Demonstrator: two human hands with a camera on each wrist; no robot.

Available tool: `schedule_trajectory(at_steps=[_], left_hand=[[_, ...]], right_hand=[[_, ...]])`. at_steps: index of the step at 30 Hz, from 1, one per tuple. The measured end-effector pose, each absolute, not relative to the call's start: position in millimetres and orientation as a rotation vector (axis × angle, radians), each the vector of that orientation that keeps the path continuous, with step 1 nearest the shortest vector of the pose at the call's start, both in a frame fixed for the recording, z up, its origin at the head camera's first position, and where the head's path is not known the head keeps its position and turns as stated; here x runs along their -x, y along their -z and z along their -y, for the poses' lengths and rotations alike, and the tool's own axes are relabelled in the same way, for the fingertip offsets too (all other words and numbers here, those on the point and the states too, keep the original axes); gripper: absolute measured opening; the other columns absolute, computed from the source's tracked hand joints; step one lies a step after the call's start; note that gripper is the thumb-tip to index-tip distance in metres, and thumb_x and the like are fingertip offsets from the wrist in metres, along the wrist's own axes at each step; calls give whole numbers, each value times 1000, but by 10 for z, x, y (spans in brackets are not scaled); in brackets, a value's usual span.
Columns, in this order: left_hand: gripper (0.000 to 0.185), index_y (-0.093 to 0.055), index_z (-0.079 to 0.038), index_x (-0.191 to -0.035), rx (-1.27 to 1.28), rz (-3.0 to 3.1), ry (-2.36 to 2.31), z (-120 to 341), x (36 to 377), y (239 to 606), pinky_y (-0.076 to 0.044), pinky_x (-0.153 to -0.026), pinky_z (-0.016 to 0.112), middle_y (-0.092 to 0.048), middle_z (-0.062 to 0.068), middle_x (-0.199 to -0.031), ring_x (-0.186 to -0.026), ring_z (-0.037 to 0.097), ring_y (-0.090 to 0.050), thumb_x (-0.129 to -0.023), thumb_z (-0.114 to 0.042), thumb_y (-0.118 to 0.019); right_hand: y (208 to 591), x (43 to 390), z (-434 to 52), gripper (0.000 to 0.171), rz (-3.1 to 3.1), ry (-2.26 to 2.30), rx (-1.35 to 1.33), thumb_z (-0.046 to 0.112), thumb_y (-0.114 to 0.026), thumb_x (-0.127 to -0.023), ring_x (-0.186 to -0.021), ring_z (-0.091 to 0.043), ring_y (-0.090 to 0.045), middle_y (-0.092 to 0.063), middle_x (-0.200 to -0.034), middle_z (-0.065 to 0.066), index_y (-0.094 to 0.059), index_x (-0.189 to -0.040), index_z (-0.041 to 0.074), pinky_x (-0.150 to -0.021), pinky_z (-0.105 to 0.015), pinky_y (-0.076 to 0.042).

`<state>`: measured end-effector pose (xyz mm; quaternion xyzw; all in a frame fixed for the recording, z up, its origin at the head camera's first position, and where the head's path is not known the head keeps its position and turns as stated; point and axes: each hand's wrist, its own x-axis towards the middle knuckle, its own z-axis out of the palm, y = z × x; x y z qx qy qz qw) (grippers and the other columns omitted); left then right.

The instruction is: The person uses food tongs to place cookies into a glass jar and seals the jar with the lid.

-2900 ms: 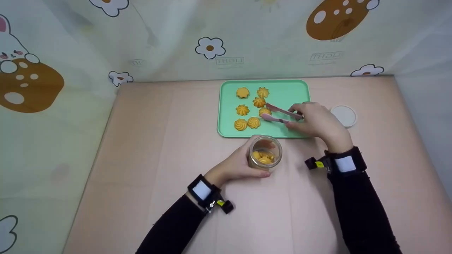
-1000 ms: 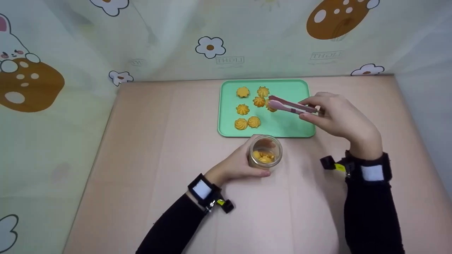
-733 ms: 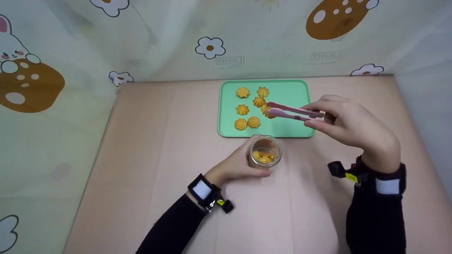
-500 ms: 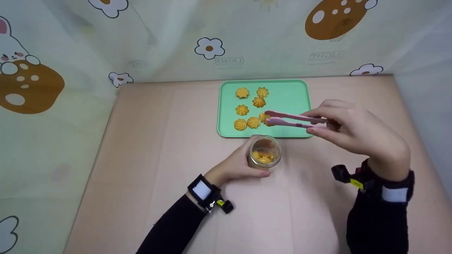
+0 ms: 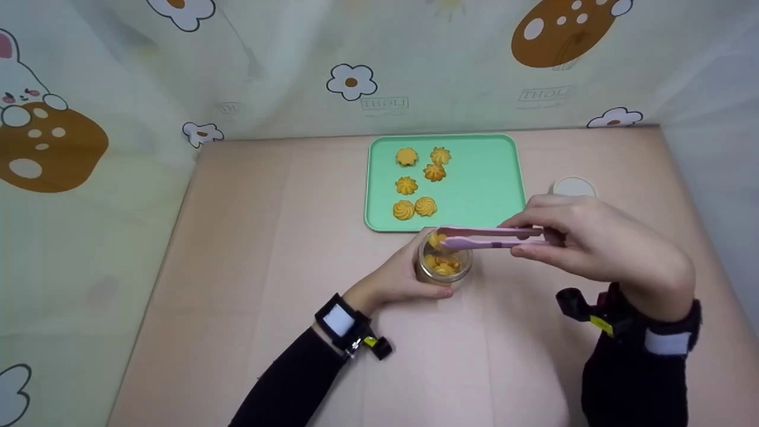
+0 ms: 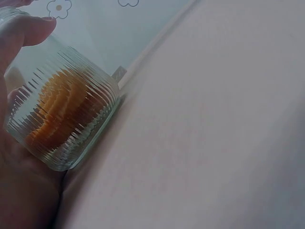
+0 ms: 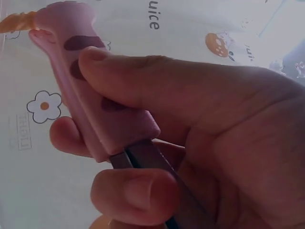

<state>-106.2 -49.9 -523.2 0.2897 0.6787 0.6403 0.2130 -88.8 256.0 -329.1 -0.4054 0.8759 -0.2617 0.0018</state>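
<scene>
R hand (image 5: 599,249) moved tongs (image 5: 492,237) w/ cookie (image 5: 437,239) over jar (image 5: 443,264); L hand (image 5: 394,279) grips jar.

The left hand (image 5: 396,276) lies low, fingers (image 5: 415,244) curled in a grip, black-sleeved forearm angling back to the lower left. The right hand (image 5: 599,249) hovers higher, thumb and fingers (image 7: 128,86) pinched together, pointing left, wrist raised behind them.

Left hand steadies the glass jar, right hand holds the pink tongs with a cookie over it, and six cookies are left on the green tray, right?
Not six: the head view shows five cookies on the green tray; the rest stands.
</scene>
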Motion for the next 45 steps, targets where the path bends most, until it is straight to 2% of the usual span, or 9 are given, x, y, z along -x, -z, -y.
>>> schedule_trajectory(at_steps=[5,18,22,29,35,40,45], left_hand=[[93,-46,-30,-155,-796,-1850,-1800,495,1061,5224,-41,-125,41,-60,-4,-149,-140,18,-58,-80,-16,-98],[93,-45,-21,-156,-823,-1828,-1819,493,1067,5222,-41,-126,40,-61,1,-148,-138,19,-59,-80,-13,-97],[91,-46,-22,-156,-816,-1807,-1837,486,1069,5234,-42,-125,41,-61,0,-148,-138,20,-58,-80,-13,-97],[92,-48,-26,-155,-850,-1796,-1856,473,1073,5225,-43,-124,42,-62,-1,-148,-140,21,-58,-79,-11,-98],[93,-47,-29,-156,-835,-1822,-1837,483,1073,5216,-42,-125,42,-60,-4,-150,-142,19,-55,-79,-13,-98],[94,-46,-22,-158,-843,-1844,-1829,489,1076,5223,-38,-127,42,-59,-1,-151,-144,19,-53,-80,-14,-97],[91,-49,-16,-155,-852,-1854,-1833,485,1077,5232,-38,-127,41,-60,1,-149,-142,21,-53,-79,-13,-98]], right_hand=[[3307,908,-2515,21,-2704,802,1268,18,-87,-96,-80,-1,-54,-64,-96,17,-82,-116,20,-65,-20,-49],[3337,894,-2425,19,-2706,686,1155,22,-85,-98,-85,-5,-59,-70,-100,12,-82,-116,18,-73,-30,-54],[3343,891,-2395,20,-2732,635,1111,22,-87,-96,-86,-7,-61,-71,-100,9,-83,-115,16,-74,-34,-55],[3318,889,-2374,31,-2732,655,979,24,-93,-89,-84,-11,-58,-71,-100,8,-83,-118,18,-71,-33,-54],[3329,934,-2402,32,-2740,736,1017,25,-93,-91,-77,-8,-56,-70,-99,8,-82,-120,17,-64,-27,-51],[3387,1018,-2420,34,-2830,808,1105,25,-90,-93,-72,-7,-55,-68,-96,7,-80,-124,15,-59,-24,-49],[3477,1141,-2404,37,-2993,898,984,26,-86,-98,-73,-10,-56,-66,-98,-1,-76,-131,12,-59,-21,-48]])
